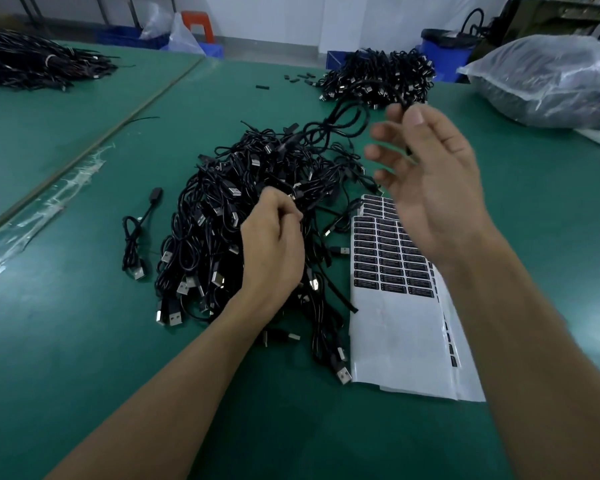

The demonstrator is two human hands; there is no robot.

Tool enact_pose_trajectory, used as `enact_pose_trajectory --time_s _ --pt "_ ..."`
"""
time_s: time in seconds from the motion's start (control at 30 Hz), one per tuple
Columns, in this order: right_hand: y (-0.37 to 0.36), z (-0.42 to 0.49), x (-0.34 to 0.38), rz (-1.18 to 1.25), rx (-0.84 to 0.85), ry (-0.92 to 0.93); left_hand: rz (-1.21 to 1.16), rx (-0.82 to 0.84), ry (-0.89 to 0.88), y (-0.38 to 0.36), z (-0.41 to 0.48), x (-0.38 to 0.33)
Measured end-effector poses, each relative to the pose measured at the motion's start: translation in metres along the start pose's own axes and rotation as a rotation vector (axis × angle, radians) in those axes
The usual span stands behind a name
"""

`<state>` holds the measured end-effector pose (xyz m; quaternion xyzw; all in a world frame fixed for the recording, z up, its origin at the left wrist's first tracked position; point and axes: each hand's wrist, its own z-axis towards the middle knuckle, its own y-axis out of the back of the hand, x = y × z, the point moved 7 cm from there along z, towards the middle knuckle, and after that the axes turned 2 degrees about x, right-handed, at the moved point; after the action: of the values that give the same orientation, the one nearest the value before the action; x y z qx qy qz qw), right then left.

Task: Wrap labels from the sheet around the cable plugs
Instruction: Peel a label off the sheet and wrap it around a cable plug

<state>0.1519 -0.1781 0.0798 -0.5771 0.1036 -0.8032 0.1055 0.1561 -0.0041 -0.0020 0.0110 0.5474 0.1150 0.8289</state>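
Forearms reach over cable pile (205,220) and label sheet (395,334)
The left hand (274,247) pinches cables in the pile; the right hand (430,188) hovers, fingers spread, gripping nothing. The label sheet lies just right of the pile. A clear bag (548,81) far right holds dark cables.

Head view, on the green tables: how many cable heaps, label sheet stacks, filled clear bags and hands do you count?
Cable heaps: 3
Label sheet stack: 1
Filled clear bag: 1
Hands: 2, left hand and right hand
Total: 7
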Motion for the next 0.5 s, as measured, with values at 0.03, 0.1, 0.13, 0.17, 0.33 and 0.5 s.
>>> enact_pose_trajectory --time_s 0.03,0.1,0.13,0.17,0.33,0.5 --pt "0.005 -0.002 0.002 -0.037 0.023 0.000 -0.076 -0.025 -0.003 0.003 -0.001 -0.003" --pt "0.017 -0.010 -0.001 -0.208 0.079 -0.016 -0.169 -0.055 -0.072 0.006 -0.002 -0.014" --pt "0.024 -0.016 -0.005 -0.307 0.112 -0.031 -0.167 -0.039 -0.120 0.006 -0.004 -0.020" --pt "0.030 -0.022 -0.010 -0.381 0.145 -0.048 -0.142 0.001 -0.151 0.002 -0.005 -0.024" --pt "0.047 -0.037 -0.038 -0.401 0.197 -0.096 0.294 0.312 -0.376 -0.032 -0.009 -0.044" --pt "0.057 -0.038 -0.043 -0.473 0.270 -0.156 0.424 0.527 -0.367 -0.057 -0.005 -0.044"
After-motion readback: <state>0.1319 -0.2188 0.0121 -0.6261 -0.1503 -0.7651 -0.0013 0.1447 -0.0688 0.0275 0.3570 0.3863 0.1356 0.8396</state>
